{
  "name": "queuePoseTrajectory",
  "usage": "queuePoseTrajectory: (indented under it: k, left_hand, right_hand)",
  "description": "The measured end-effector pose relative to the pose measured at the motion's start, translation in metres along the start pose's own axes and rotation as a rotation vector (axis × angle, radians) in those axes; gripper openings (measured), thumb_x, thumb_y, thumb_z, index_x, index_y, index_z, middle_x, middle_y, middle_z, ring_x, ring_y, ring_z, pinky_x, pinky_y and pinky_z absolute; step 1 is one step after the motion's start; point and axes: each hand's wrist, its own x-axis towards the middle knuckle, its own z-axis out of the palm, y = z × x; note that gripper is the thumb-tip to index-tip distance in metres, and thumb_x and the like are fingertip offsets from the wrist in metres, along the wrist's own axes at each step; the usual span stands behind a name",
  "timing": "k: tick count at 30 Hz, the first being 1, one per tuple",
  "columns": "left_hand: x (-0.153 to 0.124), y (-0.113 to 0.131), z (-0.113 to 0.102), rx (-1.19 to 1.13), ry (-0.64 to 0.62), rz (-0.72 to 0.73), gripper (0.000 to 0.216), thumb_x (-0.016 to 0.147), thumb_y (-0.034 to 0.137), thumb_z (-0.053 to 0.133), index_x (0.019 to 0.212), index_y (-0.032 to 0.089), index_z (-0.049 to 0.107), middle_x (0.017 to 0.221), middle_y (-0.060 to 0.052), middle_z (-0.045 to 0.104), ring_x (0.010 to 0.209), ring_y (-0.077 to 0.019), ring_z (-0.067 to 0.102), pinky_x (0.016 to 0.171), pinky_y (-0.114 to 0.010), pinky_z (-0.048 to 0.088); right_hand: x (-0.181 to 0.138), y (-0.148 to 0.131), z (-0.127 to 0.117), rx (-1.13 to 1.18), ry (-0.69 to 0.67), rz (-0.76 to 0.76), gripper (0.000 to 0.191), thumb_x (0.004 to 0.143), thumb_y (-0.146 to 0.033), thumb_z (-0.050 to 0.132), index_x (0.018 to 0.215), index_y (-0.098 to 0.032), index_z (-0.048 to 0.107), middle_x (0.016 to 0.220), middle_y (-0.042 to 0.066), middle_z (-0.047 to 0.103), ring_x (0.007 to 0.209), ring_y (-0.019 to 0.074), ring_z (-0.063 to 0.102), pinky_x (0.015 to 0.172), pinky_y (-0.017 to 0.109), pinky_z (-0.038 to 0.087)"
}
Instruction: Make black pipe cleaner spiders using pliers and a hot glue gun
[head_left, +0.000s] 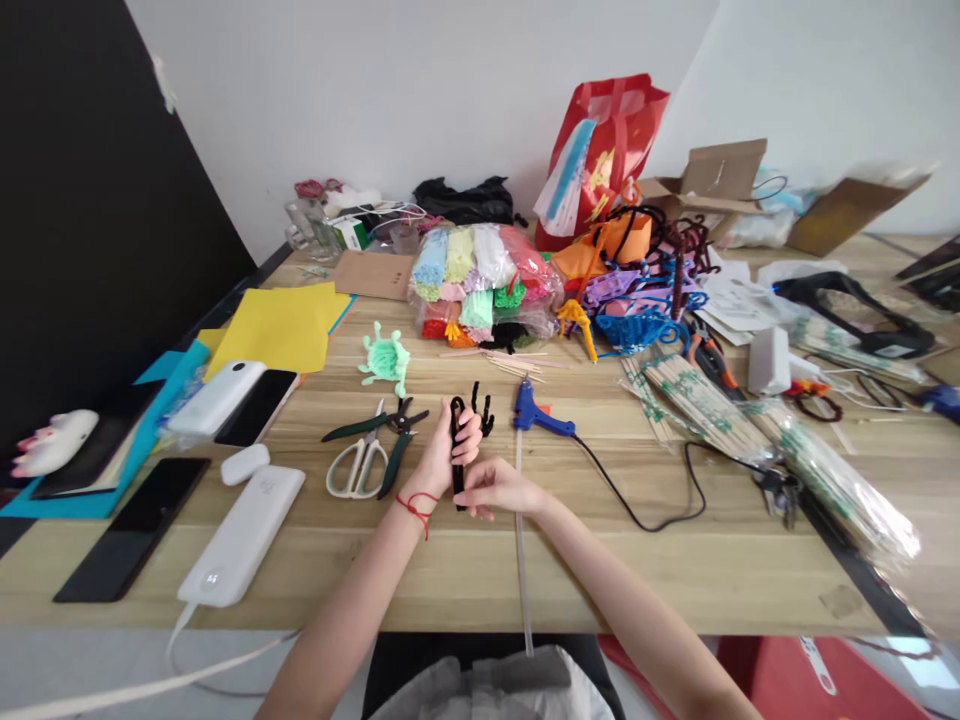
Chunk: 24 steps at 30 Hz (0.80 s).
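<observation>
While the left hand (454, 446) wraps its fingers around a black fuzzy strip (458, 487), the right hand (501, 487) pinches the strip's lower end between thumb and fingers. The strip, looped over at its far end, stands between the two hands above the near middle of the tabletop (622, 585). If that pinch slipped, the folded strip could spring open or twist, since its far loop juts free of the left fingers.

Just beyond the hands lie small black pieces (486, 415); a knuckle swinging far or right could scatter them, and whether they are joined is too small to tell. Right of them rests a blue glue gun (538, 414), its clear rod (522, 570) passing under the right hand and poking past the near edge. A forearm or lap bumping that rod could swivel the gun; whether its nozzle is hot cannot be seen, but a hot one might singe the fuzz or skin. To the left, scissors (358, 470) and dark-green-handled cutters (403, 425) lie near the left wrist, so a careless sideways sweep could knock it against the tools.
</observation>
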Motion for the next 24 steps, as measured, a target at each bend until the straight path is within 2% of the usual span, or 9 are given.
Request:
queuePoseTrajectory:
  k: [6, 15, 20, 24]
  left_hand:
    - [0.0013, 0.0023, -0.002, 0.062, 0.014, 0.042, 0.05, 0.078, 0.058, 0.061, 0.067, 0.018, 0.035, 0.054, 0.01, 0.023, 0.037, -0.0014, 0.011, 0.029, -0.013, 0.011]
    - [0.0018, 0.0034, -0.0023, 0.005, 0.038, 0.053, 0.048, 0.083, 0.05, 0.061, 0.063, 0.018, 0.031, 0.052, 0.01, 0.02, 0.037, -0.0019, 0.012, 0.031, -0.014, 0.012]
    - [0.0017, 0.0056, -0.0058, -0.05, 0.018, 0.025, 0.043, 0.087, 0.04, 0.058, 0.063, 0.018, 0.03, 0.051, 0.01, 0.017, 0.036, -0.0025, 0.011, 0.03, -0.014, 0.011]
    - [0.0016, 0.005, -0.0065, -0.052, -0.003, 0.059, 0.041, 0.087, 0.04, 0.059, 0.065, 0.018, 0.033, 0.052, 0.01, 0.019, 0.036, -0.0024, 0.013, 0.03, -0.014, 0.012]
  right_hand:
    - [0.0004, 0.0018, 0.0007, -0.009, 0.03, 0.015, 0.038, 0.067, -0.049, 0.076, 0.06, -0.013, 0.063, 0.054, -0.001, 0.062, 0.038, 0.0049, 0.046, 0.041, 0.019, 0.033]
    - [0.0015, 0.0089, -0.0001, -0.024, 0.03, 0.006, 0.037, 0.067, -0.048, 0.076, 0.062, -0.013, 0.064, 0.057, 0.0, 0.065, 0.038, 0.0052, 0.048, 0.04, 0.019, 0.033]
    - [0.0018, 0.0088, 0.0013, -0.031, 0.029, 0.015, 0.037, 0.067, -0.048, 0.077, 0.063, -0.013, 0.065, 0.057, 0.0, 0.065, 0.038, 0.005, 0.048, 0.04, 0.019, 0.033]
    - [0.0022, 0.008, 0.001, -0.04, 0.024, 0.02, 0.039, 0.066, -0.05, 0.076, 0.062, -0.013, 0.065, 0.057, 0.0, 0.065, 0.039, 0.0049, 0.048, 0.04, 0.019, 0.034]
